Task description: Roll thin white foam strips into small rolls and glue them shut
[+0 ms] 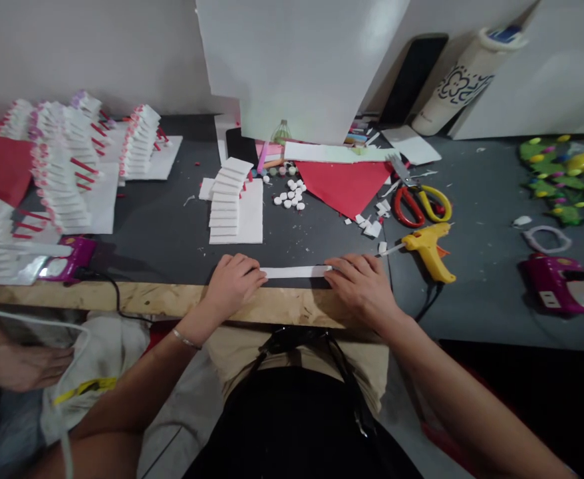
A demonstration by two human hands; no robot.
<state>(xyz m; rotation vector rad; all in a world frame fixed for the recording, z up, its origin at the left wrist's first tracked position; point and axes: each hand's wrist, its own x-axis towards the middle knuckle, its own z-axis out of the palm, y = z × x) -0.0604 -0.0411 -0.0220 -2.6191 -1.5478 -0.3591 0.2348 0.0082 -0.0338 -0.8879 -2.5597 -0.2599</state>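
Observation:
A narrow white strip [296, 272] lies level along the table's front edge, its material not clear. My left hand [233, 283] grips its left end, fingers pressed together. At the other end my right hand [362, 286] is closed on it in the same way. Just beyond my left hand stands a small white staircase model [226, 206] on a white foam board base [252, 216]. Small white round pieces [290, 195] lie to the right of that model. A yellow hot glue gun [429, 251] rests beside my right hand, its nozzle holding a whitish tip.
Scissors [412, 193] with red and yellow handles lie behind the glue gun, near red paper [344, 183] and white scraps [373, 227]. Several finished-looking staircase models [60, 166] stand at left. A tumbler [464, 83] leans at back right. Another person's hand [27, 362] is at lower left.

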